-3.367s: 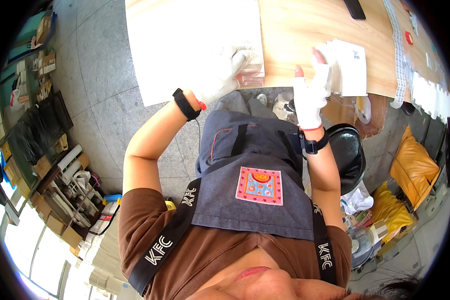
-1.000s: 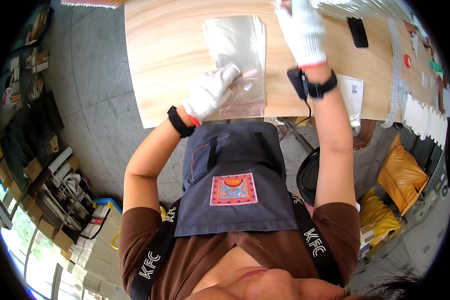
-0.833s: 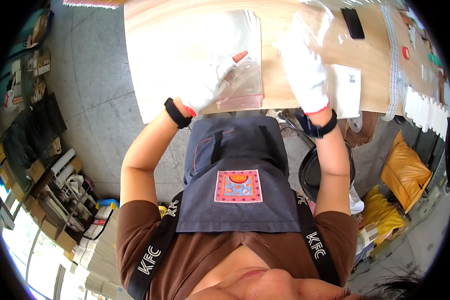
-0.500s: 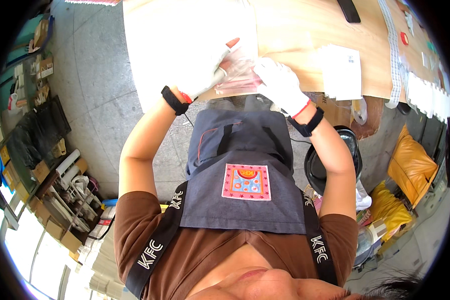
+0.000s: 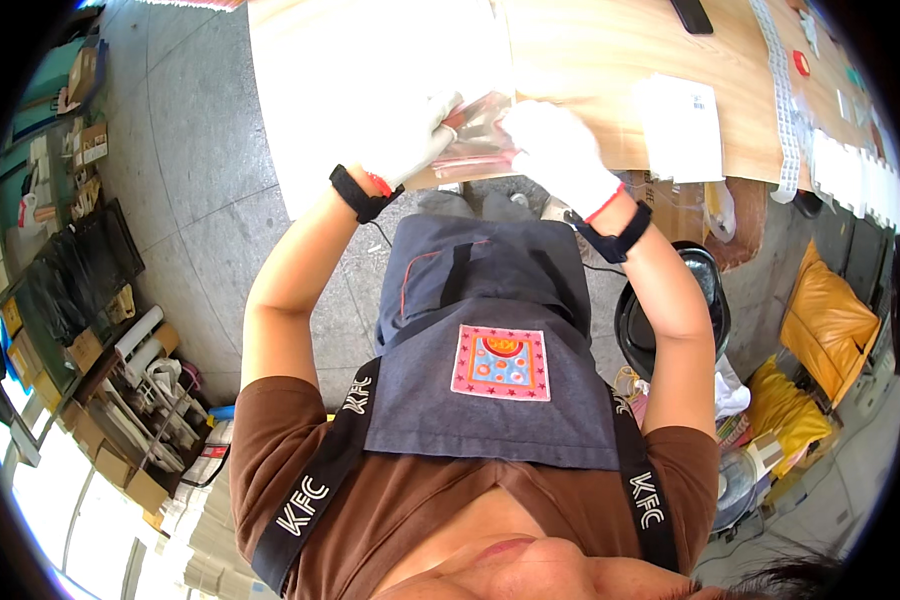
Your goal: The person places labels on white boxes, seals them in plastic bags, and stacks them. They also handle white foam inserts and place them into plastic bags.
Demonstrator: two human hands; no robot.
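Note:
A clear plastic bag [image 5: 480,130] with a pinkish-red lower edge lies at the front edge of the wooden table [image 5: 600,50]. My left hand [image 5: 410,142], in a white glove with a red cuff, pinches the bag's left side between thumb and curled fingers. At the opposite side, my right hand [image 5: 558,148], gloved the same way, has its fingers closed on the bag's right edge; its fingertips are partly hidden. Both wrists wear black straps. To the right of my right hand lies a stack of white printed sheets [image 5: 680,130].
A black phone [image 5: 692,15] lies at the table's far side. Farther right are a long pale strip of labels [image 5: 776,95], a red ring [image 5: 801,63] and white pieces [image 5: 850,180]. A black stool-like object [image 5: 635,325] stands beside my right arm, near an orange cushion [image 5: 828,320].
My left fingers, stretched out before, have curled in on the bag's side. My right hand has shifted slightly up and left, and the bag looks flatter and more spread.

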